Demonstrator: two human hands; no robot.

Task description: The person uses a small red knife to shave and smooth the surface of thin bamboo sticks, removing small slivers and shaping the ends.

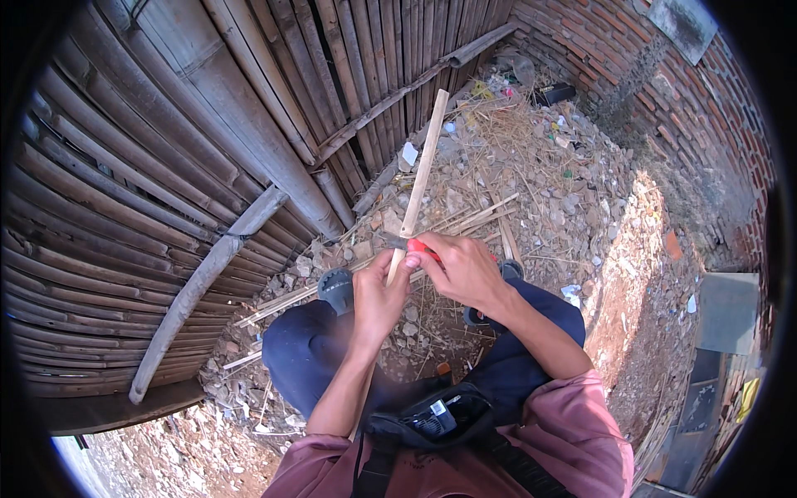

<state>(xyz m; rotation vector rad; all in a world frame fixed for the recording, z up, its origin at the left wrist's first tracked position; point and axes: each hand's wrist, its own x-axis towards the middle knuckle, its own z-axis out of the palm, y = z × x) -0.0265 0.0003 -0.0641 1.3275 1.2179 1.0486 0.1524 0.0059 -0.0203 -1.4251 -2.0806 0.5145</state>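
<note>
My left hand (pixel 380 299) is closed around a long, pale bamboo strip (pixel 425 162), which points away from me and a little to the right. Its lower end runs down past my left wrist. My right hand (pixel 471 270) grips the red handle (pixel 420 247) of a knife, just right of the strip. The short, dark blade (pixel 393 241) lies across the strip, just above the left hand's fingers. Both thumbs come close together at the strip. Part of the handle is hidden inside my right fist.
A bamboo slat wall (pixel 166 158) with thick poles rises on the left, and a brick wall (pixel 697 108) at the far right. Rubble (pixel 540 174) and loose bamboo strips (pixel 473 220) cover the ground around my shoes (pixel 335 290). A black pouch (pixel 432 415) hangs at my waist.
</note>
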